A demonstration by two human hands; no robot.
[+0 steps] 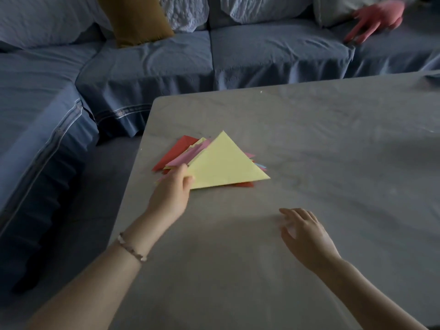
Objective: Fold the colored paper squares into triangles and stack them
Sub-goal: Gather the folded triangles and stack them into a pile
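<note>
A yellow paper triangle (222, 165) lies on top of a stack of folded triangles (177, 152) in red, pink, yellow and blue, near the left edge of the grey table (309, 144). My left hand (172, 190) pinches the yellow triangle's left corner between thumb and fingers. My right hand (307, 233) hovers low over the table to the right of the stack, fingers relaxed and spread, holding nothing.
A blue-covered sofa (154, 63) wraps around the table's far and left sides, with a mustard cushion (134, 19) and pale pillows. Another person's hand (376, 20) rests on the sofa seat at the far right.
</note>
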